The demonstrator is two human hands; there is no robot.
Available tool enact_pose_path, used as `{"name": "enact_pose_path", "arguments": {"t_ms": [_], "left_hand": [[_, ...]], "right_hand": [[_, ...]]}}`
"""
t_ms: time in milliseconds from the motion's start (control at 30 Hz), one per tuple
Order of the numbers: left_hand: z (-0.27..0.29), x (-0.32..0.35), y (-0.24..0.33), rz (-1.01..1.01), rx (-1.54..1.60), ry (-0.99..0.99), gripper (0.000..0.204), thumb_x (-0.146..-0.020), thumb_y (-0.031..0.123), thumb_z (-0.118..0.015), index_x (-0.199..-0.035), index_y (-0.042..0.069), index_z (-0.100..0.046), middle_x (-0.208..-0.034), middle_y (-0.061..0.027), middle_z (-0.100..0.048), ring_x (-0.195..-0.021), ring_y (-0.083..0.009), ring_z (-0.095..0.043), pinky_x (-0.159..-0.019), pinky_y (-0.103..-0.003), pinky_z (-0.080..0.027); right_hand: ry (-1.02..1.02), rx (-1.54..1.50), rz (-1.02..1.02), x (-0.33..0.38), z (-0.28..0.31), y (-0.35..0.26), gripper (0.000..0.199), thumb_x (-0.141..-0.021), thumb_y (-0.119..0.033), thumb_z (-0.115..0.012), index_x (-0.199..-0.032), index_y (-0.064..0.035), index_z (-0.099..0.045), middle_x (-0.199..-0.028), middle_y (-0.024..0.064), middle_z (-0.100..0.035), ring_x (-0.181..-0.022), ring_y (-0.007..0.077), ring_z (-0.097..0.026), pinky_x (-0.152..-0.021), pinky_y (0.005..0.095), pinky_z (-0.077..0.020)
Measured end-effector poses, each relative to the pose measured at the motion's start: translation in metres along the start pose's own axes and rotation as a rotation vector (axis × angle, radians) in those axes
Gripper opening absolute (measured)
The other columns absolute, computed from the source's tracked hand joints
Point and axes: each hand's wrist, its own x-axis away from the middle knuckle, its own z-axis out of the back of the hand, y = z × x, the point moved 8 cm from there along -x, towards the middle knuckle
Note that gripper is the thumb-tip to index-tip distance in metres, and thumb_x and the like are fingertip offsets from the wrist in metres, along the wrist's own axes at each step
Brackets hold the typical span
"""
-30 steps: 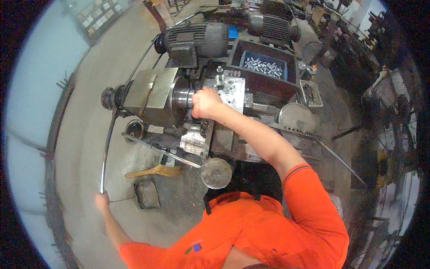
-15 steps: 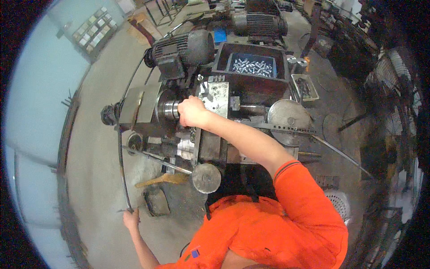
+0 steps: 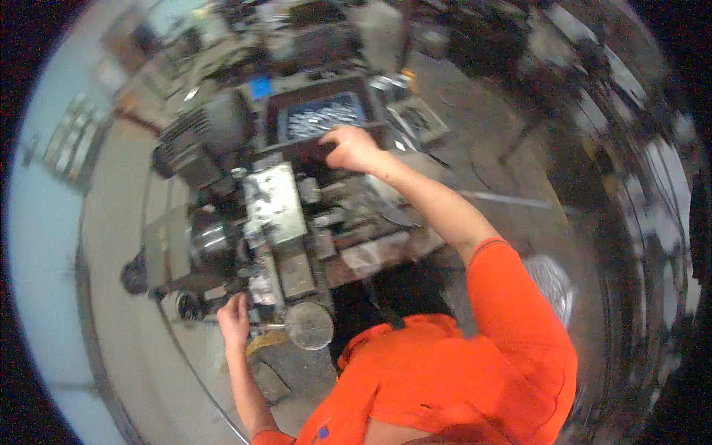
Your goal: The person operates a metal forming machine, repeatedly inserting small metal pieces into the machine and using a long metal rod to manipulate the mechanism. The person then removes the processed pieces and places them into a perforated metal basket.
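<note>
My right hand (image 3: 352, 148) is at the near edge of a dark bin (image 3: 259, 156), in front of a blue tray (image 3: 283, 126) full of small shiny metal pieces (image 3: 322, 119). Its index finger and thumb look apart, with nothing visible between them, though motion blurs them. My left hand (image 3: 234, 319) is low at the left of the machine, over a metal rod (image 3: 267, 326) beside a round metal disc (image 3: 309, 326). Its fingers are drawn together; whatever they hold cannot be made out. Between the hands lie the machine's pale slide block (image 3: 276, 200) and shiny spindle (image 3: 211, 237).
A motor (image 3: 196, 137) stands behind the spindle. Along the lower left runs a long thin bar (image 3: 196, 363). Beyond the bin at right is a shallow tray (image 3: 434, 122), and a perforated pale stool seat (image 3: 552, 289) stands by my right side.
My right hand has left the spindle and reached across to the bin. My left hand has let go of the long bar and moved up to the machine. The view has swung right.
</note>
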Motion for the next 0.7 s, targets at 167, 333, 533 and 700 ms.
{"name": "enact_pose_path", "arguments": {"t_ms": [167, 333, 533, 700], "left_hand": [[-0.059, 0.001, -0.029, 0.073, 0.014, -0.213, 0.027, -0.088, 0.020, -0.052, -0.102, -0.001, -0.061, -0.090, -0.0203, -0.064, -0.078, -0.0320, -0.063, -0.073, -0.038, -0.047], [-0.076, 0.000, -0.057, 0.082, 0.177, -0.358, 0.032, -0.088, 0.007, -0.050, -0.118, -0.003, -0.051, -0.103, -0.0136, -0.060, -0.086, -0.0176, -0.059, -0.075, -0.030, -0.047], [-0.097, -0.007, -0.040, 0.202, 0.119, -0.540, 0.034, -0.088, 0.011, -0.053, -0.119, -0.001, -0.048, -0.105, -0.0116, -0.058, -0.084, -0.0172, -0.058, -0.074, -0.030, -0.047], [-0.088, -0.006, -0.067, 0.160, 0.148, -0.392, 0.034, -0.087, 0.016, -0.056, -0.116, 0.000, -0.051, -0.097, -0.0101, -0.060, -0.077, -0.0167, -0.058, -0.071, -0.031, -0.046]], "right_hand": [[-0.117, -0.158, -0.293, 0.165, 0.086, 0.058, 0.040, -0.058, -0.019, -0.060, -0.095, -0.0026, -0.065, -0.092, 0.0132, -0.063, -0.078, 0.0251, -0.062, -0.073, 0.0335, -0.0492], [0.074, 0.484, -0.846, 0.444, 0.214, 0.158, 0.029, -0.063, -0.020, -0.062, -0.088, -0.0056, -0.068, -0.087, 0.0143, -0.065, -0.080, 0.0258, -0.062, -0.072, 0.0366, -0.0491], [-0.224, 0.669, -1.382, 0.746, 0.227, 0.220, 0.011, -0.066, -0.020, -0.058, -0.065, -0.0118, -0.065, -0.073, 0.0076, -0.065, -0.068, 0.0271, -0.062, -0.065, 0.0378, -0.0505], [-0.326, 0.693, -1.114, 0.686, 0.186, 0.183, 0.016, -0.069, -0.016, -0.051, -0.068, -0.0079, -0.065, -0.073, 0.0138, -0.064, -0.073, 0.0289, -0.062, -0.067, 0.0366, -0.0500]]}}
